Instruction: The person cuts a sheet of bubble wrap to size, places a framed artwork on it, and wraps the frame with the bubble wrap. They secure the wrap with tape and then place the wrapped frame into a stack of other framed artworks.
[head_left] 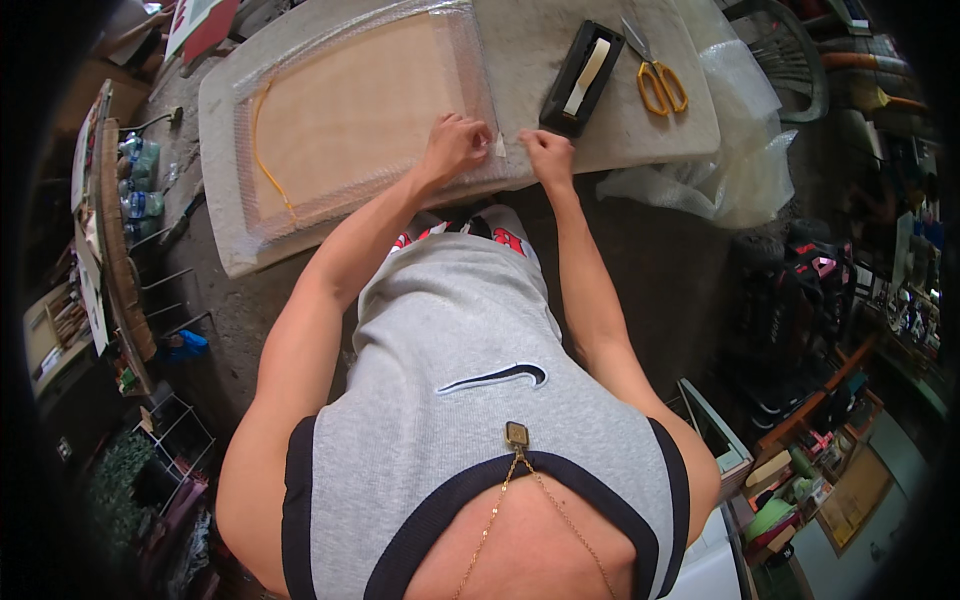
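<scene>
Left grip [458, 143] and right grip [549, 156], bunched closed, holds unclear, are flanking tape [500, 147] right of the panel [355, 105], uneven pulling risking creases.

A tape dispenser [567, 82] blocks the right hand [550, 157] ahead; room seemingly lies short of the scissors [654, 68].

Left fingers [479, 133] at edge of bubble-wrapped panel [360, 100]; right fingers [533, 143] nearby; tape dispenser [582, 80] beside scissors [649, 64].
</scene>
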